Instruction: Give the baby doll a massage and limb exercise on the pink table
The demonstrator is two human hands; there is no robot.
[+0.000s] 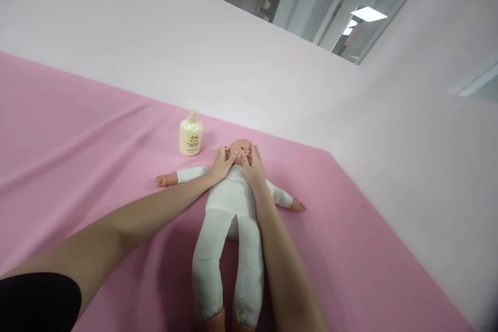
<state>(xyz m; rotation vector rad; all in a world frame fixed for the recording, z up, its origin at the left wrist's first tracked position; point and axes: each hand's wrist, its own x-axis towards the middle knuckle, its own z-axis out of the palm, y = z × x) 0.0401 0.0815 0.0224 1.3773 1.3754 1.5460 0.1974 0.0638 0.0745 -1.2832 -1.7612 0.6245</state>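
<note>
A baby doll [231,192] with a white cloth body lies on its back, its head away from me and its arms spread out. My left hand [222,165] cups the left side of the doll's head [240,144], the thumb lying on the cheek. On the other side my right hand [254,167] wraps round the head in the same way, its thumb near the mouth. Part of the doll's face is hidden behind my fingers. Beyond my left hand stands a pale yellow pump bottle [190,135], upright and apart from the doll.
Pink cloth [116,155] with some folds covers the surface under the doll. A white wall [233,78] rises behind its far edge and along the right. Above it, a window or mirror [303,0] shows ceiling lights and heart-shaped decorations.
</note>
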